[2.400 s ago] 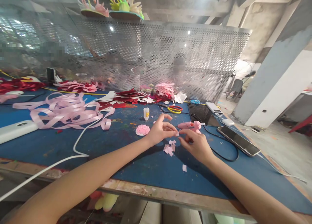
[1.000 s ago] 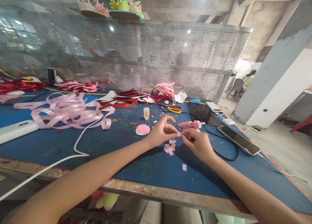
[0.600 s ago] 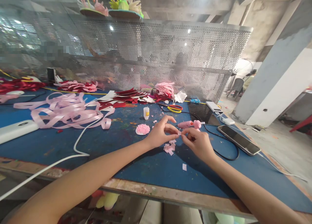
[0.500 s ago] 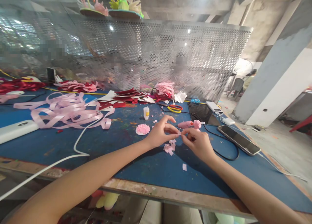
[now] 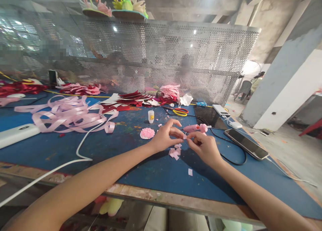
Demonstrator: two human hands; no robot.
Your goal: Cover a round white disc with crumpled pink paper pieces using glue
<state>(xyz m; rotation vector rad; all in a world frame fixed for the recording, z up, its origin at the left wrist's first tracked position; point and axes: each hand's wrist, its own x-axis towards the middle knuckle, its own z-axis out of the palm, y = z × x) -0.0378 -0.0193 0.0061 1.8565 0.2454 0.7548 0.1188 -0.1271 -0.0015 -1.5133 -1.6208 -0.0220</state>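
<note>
Between the fingertips of both hands is a small pink ribbon piece [image 5: 185, 137]. My left hand [image 5: 166, 135] pinches its left side with thumb and finger. On its right side, my right hand [image 5: 205, 146] pinches it the same way. Below the hands lies a little pile of cut pink pieces [image 5: 174, 152], and a single square [image 5: 190, 172] lies nearer the front edge. A round pink petalled piece [image 5: 147, 133] rests left of my left hand. Just behind my right hand is a pink glue gun [image 5: 192, 128].
Loose pink ribbon [image 5: 62, 115] and a white device [image 5: 17, 135] cover the left. Behind stand a small bottle [image 5: 151, 117], scissors [image 5: 180, 112] and red strips [image 5: 130, 98]. A phone [image 5: 246, 143] and cables lie right. A perforated metal screen [image 5: 151, 56] rises behind.
</note>
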